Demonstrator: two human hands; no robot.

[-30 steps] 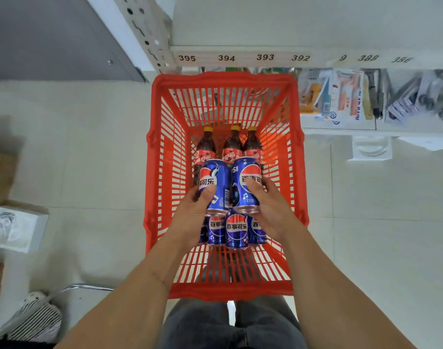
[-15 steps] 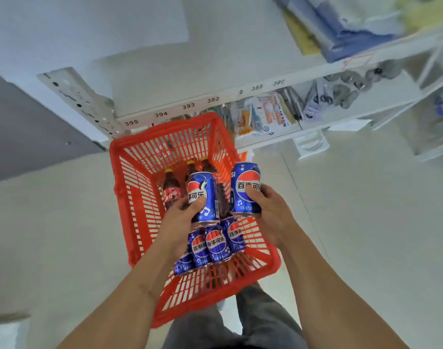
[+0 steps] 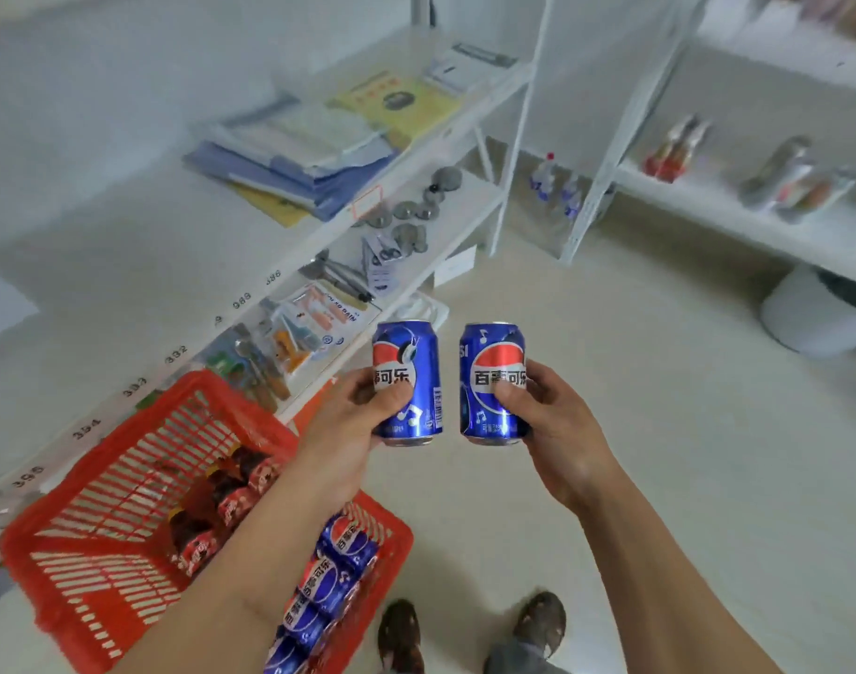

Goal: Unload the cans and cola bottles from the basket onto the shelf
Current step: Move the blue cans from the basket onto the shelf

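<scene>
My left hand (image 3: 353,425) grips a blue cola can (image 3: 409,381) upright. My right hand (image 3: 552,430) grips a second blue can (image 3: 491,381) upright, close beside the first. Both cans hang in the air over the floor, to the right of and above the red basket (image 3: 90,591). The basket stands on the floor at the lower left. Inside it lie several blue cans (image 3: 323,586) along its right side and cola bottles with red labels (image 3: 221,508) in its middle, partly hidden by my left forearm. A white shelf (image 3: 737,211) stands at the far right.
A white shelving unit (image 3: 445,221) at the left carries papers, folders, metal parts and packaged goods. The right-hand shelf holds small bottles (image 3: 674,148) and packets. Water bottles (image 3: 547,177) stand in the corner, a white bin (image 3: 815,313) sits under the shelf, and my feet (image 3: 469,629) are on the floor.
Both hands have lifted their cans out of the basket and carried them up and to the right. The view has swung right, so the basket now lies at the lower left.
</scene>
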